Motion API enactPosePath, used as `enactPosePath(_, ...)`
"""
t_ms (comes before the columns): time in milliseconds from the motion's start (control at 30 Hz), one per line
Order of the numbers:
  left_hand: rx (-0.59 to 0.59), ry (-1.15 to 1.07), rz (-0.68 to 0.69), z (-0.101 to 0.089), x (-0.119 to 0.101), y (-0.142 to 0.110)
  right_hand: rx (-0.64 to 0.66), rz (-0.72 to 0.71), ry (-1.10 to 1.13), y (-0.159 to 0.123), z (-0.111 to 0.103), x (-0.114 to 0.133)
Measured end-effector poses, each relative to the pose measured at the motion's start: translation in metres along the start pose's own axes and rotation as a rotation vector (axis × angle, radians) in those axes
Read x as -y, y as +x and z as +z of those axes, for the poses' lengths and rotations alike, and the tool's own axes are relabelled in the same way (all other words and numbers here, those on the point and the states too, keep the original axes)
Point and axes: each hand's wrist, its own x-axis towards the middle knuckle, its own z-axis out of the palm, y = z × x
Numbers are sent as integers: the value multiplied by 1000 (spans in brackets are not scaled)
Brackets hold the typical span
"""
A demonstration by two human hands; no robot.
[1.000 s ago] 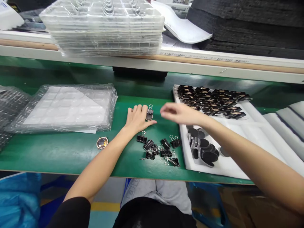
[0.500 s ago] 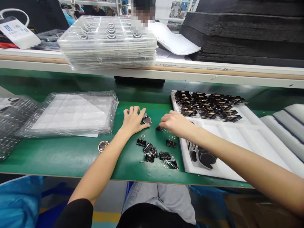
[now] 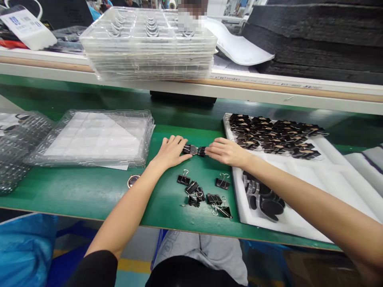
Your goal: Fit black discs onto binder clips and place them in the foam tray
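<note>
My left hand is closed round the left side of a small round dark piece with a gold-coloured rim, like a watch case. A black binder clip sits on that piece, between my thumb and fingers. From the other side, my right hand pinches a second black binder clip, whose jaws meet the piece's right edge; whether they bite on it I cannot tell. Several loose binder clips lie on the green table nearer to me. Beside my left forearm lies another gold-rimmed round piece, partly covered.
A white foam tray at the right holds rows of clipped pieces and several dark round parts. Clear plastic trays lie at the left. Above the table's back runs a shelf with stacked trays and black foam.
My right hand has brought its binder clip up against the round piece's right edge. My left hand has closed in on the piece and its clip. The view has shifted slightly.
</note>
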Motion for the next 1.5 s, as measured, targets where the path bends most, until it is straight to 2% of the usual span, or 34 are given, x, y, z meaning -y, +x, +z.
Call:
enactPosePath(67, 29, -60, 10, 2, 2, 1, -13, 20, 70, -3, 3, -1)
enactPosePath(133, 57, -92, 12, 4, 3, 1, -93, 110, 158, -1, 5, -2)
enactPosePath(200, 66, -105, 28, 5, 6, 2, -265, 332, 261, 10, 7, -3)
enactPosePath(300, 88, -112, 77, 4, 9, 2, -512, 810, 414, 40, 20, -6)
enactPosePath(333, 99, -114, 83, 3, 10, 2, -529, 956, 439, 50, 27, -8)
enactPosePath(400, 117, -127, 67, 2, 10, 2, -474, 1177, 426, 67, 43, -12)
enactPosePath(467, 122, -151, 45, 1, 10, 2, -391, 1287, 375, 77, 59, -15)
enactPosePath(600, 128, -216, 17, 3, 8, 3, -410, 1257, 327, 73, 83, -20)
enactPosePath(767, 124, -308, -12, 7, 4, 7, -395, 1193, 282, 57, 96, -21)
enactPosePath(1067, 93, -326, -23, 15, -4, 16, -398, 1076, 244, 54, 88, -14)
enactPosePath(1500, 94, -295, -20, 19, -8, 22, -421, 1139, 321, 58, 82, -10)
